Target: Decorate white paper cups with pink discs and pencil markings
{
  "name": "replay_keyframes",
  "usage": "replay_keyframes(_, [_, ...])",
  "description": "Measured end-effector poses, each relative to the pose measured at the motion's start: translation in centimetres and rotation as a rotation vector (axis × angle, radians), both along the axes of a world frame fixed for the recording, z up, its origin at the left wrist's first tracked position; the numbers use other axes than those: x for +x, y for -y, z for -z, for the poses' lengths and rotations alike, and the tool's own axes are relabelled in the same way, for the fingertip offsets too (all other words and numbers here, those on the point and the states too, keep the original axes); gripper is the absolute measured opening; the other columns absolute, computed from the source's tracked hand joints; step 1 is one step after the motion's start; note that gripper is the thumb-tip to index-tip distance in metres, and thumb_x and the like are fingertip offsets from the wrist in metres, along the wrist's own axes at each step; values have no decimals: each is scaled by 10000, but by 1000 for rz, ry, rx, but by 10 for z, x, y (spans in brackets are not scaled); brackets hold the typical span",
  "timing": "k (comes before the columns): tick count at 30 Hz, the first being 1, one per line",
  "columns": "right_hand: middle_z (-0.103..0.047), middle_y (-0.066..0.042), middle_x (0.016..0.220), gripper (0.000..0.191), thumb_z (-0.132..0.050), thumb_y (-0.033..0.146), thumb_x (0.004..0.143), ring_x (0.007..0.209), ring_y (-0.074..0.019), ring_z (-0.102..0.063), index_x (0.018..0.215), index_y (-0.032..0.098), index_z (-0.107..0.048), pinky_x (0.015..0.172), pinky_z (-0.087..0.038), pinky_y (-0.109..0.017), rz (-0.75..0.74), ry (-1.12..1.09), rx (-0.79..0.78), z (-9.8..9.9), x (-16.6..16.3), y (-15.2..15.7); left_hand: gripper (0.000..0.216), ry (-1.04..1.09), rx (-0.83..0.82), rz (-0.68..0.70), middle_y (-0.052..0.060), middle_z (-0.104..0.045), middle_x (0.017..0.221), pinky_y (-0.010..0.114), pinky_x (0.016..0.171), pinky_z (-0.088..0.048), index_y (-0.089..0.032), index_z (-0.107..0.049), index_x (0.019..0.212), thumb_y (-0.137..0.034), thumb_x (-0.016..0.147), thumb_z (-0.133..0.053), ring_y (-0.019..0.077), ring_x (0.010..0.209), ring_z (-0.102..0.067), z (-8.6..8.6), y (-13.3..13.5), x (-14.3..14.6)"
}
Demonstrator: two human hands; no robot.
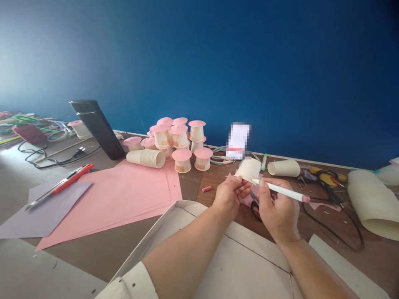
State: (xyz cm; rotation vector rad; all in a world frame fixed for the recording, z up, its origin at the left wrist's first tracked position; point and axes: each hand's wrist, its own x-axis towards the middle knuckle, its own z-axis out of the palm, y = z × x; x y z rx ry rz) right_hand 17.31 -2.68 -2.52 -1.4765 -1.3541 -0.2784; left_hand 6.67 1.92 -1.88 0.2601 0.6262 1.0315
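My left hand point(230, 194) is closed round a white paper cup point(249, 169), held on its side above the table with a bit of pink paper under it. My right hand point(277, 207) grips a white pen with a pink end point(283, 191); its tip touches the cup's side. Both hands hover just past a white cardboard sheet point(237, 257).
A pile of pink-topped paper cups point(179, 141) stands at the back, with a lying stack of cups point(146, 158) beside it. Pink paper sheets point(124, 195), a purple sheet point(46, 207), a red utility knife point(62, 182), a black bottle point(98, 126), another cup point(283, 167), cables and scissors point(324, 182) lie around.
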Motion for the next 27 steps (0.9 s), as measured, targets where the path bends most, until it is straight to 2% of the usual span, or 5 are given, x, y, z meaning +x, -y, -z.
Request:
replay_keyframes(3, [-679, -72, 779, 272, -537, 428, 927, 672, -180, -645, 914, 174, -635, 632, -518, -294, 4, -9, -7, 0, 0, 0, 126, 1, -4, -4, 90, -672, 755, 186, 624, -553, -69, -653, 792, -90, 876, -561, 123, 697, -687, 0, 0, 0])
replay_keyframes(9, [-689, -85, 828, 263, -538, 412, 927, 703, -183, -645, 931, 174, -648, 675, -520, -315, 15, -1, 8, 0, 0, 0, 137, -12, 8, 6, 84, -664, 745, 191, 636, -543, -73, -652, 767, -100, 874, -570, 124, 701, -683, -1, 1, 0])
replay_keyframes(15, [-678, -74, 789, 237, -544, 399, 925, 698, -187, -645, 920, 178, -632, 658, -515, -309, -4, -4, 9, -1, 0, 0, 109, -13, 15, 1, 86, -671, 755, 209, 659, -539, -77, -658, 777, -103, 859, -591, 129, 715, -679, 1, 0, 0])
replay_keyframes(27, [-691, -89, 836, 233, -529, 391, 931, 726, -190, -657, 920, 176, -620, 657, -521, -314, 11, 6, 23, -1, -1, 0, 76, -22, 45, -12, 77, -670, 749, 211, 644, -525, -79, -653, 787, -103, 844, -610, 129, 709, -681, 3, 0, 1])
